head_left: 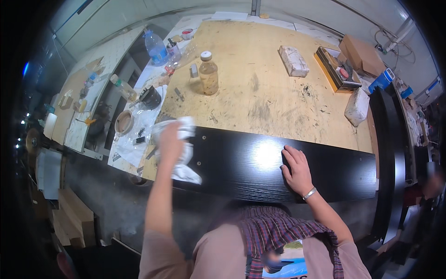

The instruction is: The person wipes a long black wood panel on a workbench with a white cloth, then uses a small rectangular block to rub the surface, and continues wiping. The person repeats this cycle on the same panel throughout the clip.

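Note:
A long black wood-grain board (232, 160) lies across the near side of the workbench, with small round holes near its left end. At that left end my left hand (171, 142) is closed on a white cloth (185, 165), which hangs over the board's surface and end. The hand is slightly blurred. My right hand (297, 169) rests flat on the right half of the board, fingers stretched out, with a silver bracelet on the wrist. A bright reflection shows on the board left of this hand.
On the pale, stained benchtop (241, 60) stands a white-capped bottle (208, 76). Left are a dark cup (150, 97), a round bowl (124, 122) and a large blue-tinted bottle (156, 49). Right are wrapped blocks (293, 61), a shallow box (337, 69) and dark boards (386, 158).

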Demonstrator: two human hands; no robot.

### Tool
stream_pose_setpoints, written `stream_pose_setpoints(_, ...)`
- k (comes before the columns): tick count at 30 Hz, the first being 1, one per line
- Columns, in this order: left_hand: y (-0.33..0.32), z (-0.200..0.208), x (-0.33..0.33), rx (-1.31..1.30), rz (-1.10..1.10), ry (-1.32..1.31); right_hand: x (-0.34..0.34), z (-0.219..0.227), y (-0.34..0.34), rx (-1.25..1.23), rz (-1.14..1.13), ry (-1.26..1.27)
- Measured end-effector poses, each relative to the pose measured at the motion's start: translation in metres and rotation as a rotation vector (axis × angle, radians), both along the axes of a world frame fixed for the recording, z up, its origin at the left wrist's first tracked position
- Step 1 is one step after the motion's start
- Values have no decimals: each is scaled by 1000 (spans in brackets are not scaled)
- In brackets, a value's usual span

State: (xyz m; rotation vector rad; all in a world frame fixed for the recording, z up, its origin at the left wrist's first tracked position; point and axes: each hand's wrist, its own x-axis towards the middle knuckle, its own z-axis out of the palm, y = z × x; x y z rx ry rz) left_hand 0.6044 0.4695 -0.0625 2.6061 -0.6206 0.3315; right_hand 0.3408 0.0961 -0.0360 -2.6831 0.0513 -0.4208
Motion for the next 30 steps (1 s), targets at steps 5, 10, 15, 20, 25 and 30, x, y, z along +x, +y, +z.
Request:
stream_pose_setpoints(5,33,96,-25,299,321,154,2,0,3,-7,-16,-11)
stream_pose_setpoints(10,-84,237,-122,377,-367,143,-4,-4,-11,-46,-36,-5)
stream_pose_setpoints(15,-116,327,-230,714,-391,96,4,-4,0,-15,46,-43)
stream_pose_setpoints(20,-135,318,-222,462,-988,-13,1,-7,-4,-30,20,-3)
stream_pose_setpoints(25,-136,313,-216,282,-1271,15,1,-19,-9,-50,4,-2)
stream_pose_setpoints(30,-122,299,-207,210,-1229,34,1,-19,-16,-64,52,-49)
